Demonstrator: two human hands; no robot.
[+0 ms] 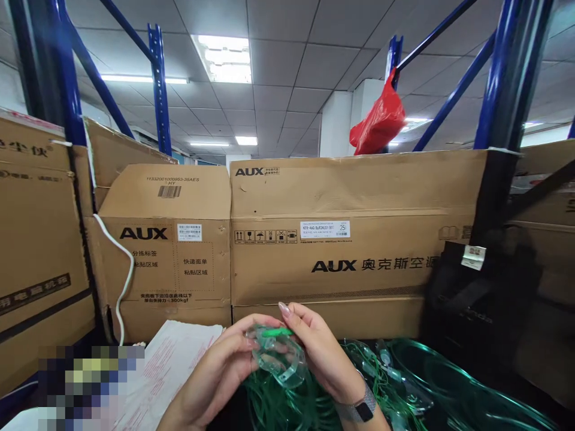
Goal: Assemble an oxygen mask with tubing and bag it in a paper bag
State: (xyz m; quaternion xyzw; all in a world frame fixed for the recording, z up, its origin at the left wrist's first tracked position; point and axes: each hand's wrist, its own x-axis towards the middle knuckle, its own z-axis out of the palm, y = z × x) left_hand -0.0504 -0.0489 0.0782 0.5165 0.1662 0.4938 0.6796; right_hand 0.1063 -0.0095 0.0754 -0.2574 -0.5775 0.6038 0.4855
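At 7 o'clock a printed sheet [166, 365] lies flat. Just right of it, the left hand [215, 377] curls its fingers around a clear plastic mask [281, 356] at 6 o'clock; the right hand [321, 353] pinches the mask's far edge near its green clip [275, 331]. Green tubing [404, 383] lies heaped beneath, spreading toward 4 o'clock. The coils could likely snag and drag along if the mask is lifted; a hard squeeze might crease the soft shell.
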